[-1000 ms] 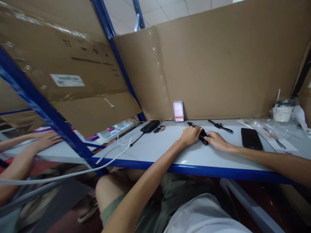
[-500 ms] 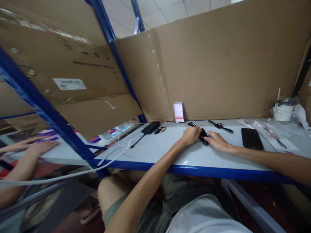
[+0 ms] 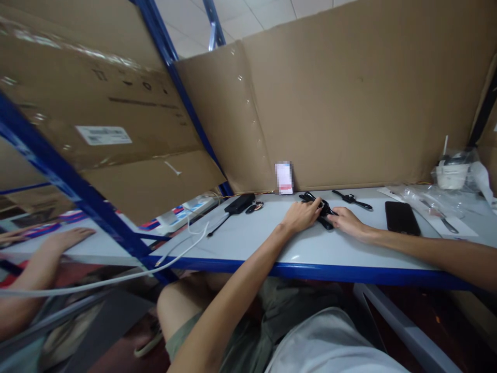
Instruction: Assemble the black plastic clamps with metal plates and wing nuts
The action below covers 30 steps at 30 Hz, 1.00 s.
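A black cable (image 3: 324,223), bundled in loops, lies on the grey-white tabletop (image 3: 248,243) between my hands. My left hand (image 3: 303,215) is curled over the left side of the bundle, its fingers closed on it and partly hiding it. From the right, my right hand (image 3: 347,221) pinches a part of the same cable between thumb and fingers. Just behind my right hand lies a black wristwatch-like strap (image 3: 352,199). A black phone (image 3: 402,217) rests flat to the right of that hand.
A lit phone (image 3: 284,178) leans against the cardboard wall (image 3: 349,103). Left are a black adapter (image 3: 239,203), keys (image 3: 254,207) and a white cable (image 3: 188,254). A bagged cup (image 3: 452,176) and a spoon (image 3: 448,224) are right. A co-worker's hand (image 3: 75,237) rests beyond the blue post.
My left hand has shifted slightly on the cable, and more loops show above its fingers. My right hand keeps its pinch. The camera view has turned a little.
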Motion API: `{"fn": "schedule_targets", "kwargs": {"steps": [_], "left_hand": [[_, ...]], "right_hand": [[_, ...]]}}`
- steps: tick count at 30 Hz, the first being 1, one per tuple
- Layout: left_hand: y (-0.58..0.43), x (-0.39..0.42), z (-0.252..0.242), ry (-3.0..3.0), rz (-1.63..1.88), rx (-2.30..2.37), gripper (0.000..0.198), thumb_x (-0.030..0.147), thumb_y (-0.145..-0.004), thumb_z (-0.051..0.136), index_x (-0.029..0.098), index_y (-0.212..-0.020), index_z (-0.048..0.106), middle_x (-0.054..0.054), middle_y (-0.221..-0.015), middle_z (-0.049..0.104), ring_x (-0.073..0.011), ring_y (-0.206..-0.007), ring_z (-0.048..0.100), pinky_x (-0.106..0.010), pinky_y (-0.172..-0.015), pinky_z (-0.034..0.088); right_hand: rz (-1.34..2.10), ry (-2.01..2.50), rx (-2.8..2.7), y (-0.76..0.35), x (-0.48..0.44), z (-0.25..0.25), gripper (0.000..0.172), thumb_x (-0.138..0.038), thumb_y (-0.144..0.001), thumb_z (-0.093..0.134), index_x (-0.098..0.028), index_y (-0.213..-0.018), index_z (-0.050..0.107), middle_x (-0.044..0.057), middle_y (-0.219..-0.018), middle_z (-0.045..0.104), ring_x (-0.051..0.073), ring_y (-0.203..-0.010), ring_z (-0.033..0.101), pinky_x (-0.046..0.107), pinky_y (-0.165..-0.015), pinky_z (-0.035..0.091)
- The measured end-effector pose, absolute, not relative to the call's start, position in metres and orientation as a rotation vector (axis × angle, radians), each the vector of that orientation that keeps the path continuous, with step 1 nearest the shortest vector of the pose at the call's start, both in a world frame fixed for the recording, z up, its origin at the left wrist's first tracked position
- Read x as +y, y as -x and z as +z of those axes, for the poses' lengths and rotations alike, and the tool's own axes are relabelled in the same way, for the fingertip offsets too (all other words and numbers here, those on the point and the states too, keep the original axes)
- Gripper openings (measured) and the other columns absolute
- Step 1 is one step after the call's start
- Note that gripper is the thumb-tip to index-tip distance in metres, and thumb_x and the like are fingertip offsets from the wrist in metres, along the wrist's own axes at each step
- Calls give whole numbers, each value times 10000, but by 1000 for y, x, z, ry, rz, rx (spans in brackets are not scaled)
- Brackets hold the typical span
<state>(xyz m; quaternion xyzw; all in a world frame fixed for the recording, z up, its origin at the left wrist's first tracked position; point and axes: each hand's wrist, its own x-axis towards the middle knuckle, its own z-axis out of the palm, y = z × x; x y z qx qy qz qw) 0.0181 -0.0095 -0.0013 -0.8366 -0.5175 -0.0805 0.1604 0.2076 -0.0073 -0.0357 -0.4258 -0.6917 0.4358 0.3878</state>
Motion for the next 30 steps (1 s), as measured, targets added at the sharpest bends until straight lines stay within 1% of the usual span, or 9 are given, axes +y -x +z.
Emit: {"fn": "schedule_targets", "kwargs": {"steps": [4, 8, 10, 15, 19, 22, 24, 27, 30], "left_hand": [[-15, -9, 0, 2388, -199, -1466, 411, 425, -1055, 302, 206, -1335, 507, -179, -1130, 726, -284, -947, 719, -356, -818, 450], [-13, -8, 1, 2364, -149, -1422, 434, 442, -1056, 294, 218, -1366, 499, -169, -1123, 728, -280, -943, 717, -352, -797, 448], [-12, -7, 1, 2355, -137, -1411, 434, 451, -1054, 296, 226, -1352, 517, -168, -1116, 728, -285, -933, 715, -356, -781, 445], [-10, -6, 1, 2395, -179, -1416, 350, 362, -1050, 321, 241, -1215, 606, -158, -1081, 731, -271, -898, 706, -359, -775, 434], [-16, -9, 1, 2374, -243, -1441, 432, 416, -1058, 262, 217, -1122, 640, -152, -1031, 744, -274, -898, 697, -355, -761, 424], [-20, -11, 3, 2344, -293, -1515, 465, 420, -1059, 239, 213, -1052, 655, -134, -973, 751, -262, -884, 695, -341, -746, 415], [-22, -12, 4, 2328, -337, -1561, 440, 407, -1058, 251, 213, -1077, 645, -124, -940, 752, -260, -864, 695, -335, -725, 409], [-20, -11, 3, 2323, -334, -1533, 403, 380, -1055, 262, 207, -1170, 607, -125, -935, 753, -274, -836, 698, -340, -702, 405], [-18, -10, 1, 2366, -260, -1453, 402, 375, -1055, 263, 205, -1161, 611, -145, -974, 750, -280, -857, 703, -349, -737, 420]], "right_hand": [[1084, 1083, -1784, -208, -8, -35, 183, -276, -811, 577, -208, -675, 476, -19, -551, 482, 138, -551, 417, 274, -542, 290], [1068, 1095, -1807, -208, -7, -35, 173, -260, -815, 571, -205, -674, 488, -12, -559, 499, 143, -561, 432, 278, -553, 299], [1048, 1101, -1821, -208, -7, -35, 169, -249, -817, 562, -204, -670, 492, -12, -562, 503, 144, -563, 441, 280, -563, 304], [1009, 1079, -1844, -207, -6, -37, 154, -245, -814, 563, -198, -678, 507, -14, -581, 515, 146, -573, 463, 280, -581, 311], [992, 1073, -1861, -207, -5, -39, 146, -248, -811, 573, -196, -688, 516, -12, -587, 520, 149, -578, 466, 280, -577, 314], [1004, 1061, -1853, -206, -4, -40, 147, -251, -817, 573, -196, -694, 514, -8, -592, 520, 150, -587, 465, 275, -566, 304], [1019, 1049, -1834, -206, -4, -41, 152, -253, -814, 578, -197, -691, 509, -4, -597, 519, 151, -591, 462, 275, -562, 300], [1050, 1037, -1802, -206, -5, -40, 160, -258, -801, 590, -202, -685, 494, -5, -592, 505, 148, -581, 450, 274, -554, 293], [1095, 1043, -1756, -206, -6, -39, 162, -261, -791, 587, -207, -685, 476, -18, -575, 479, 138, -561, 429, 269, -543, 284]]}}
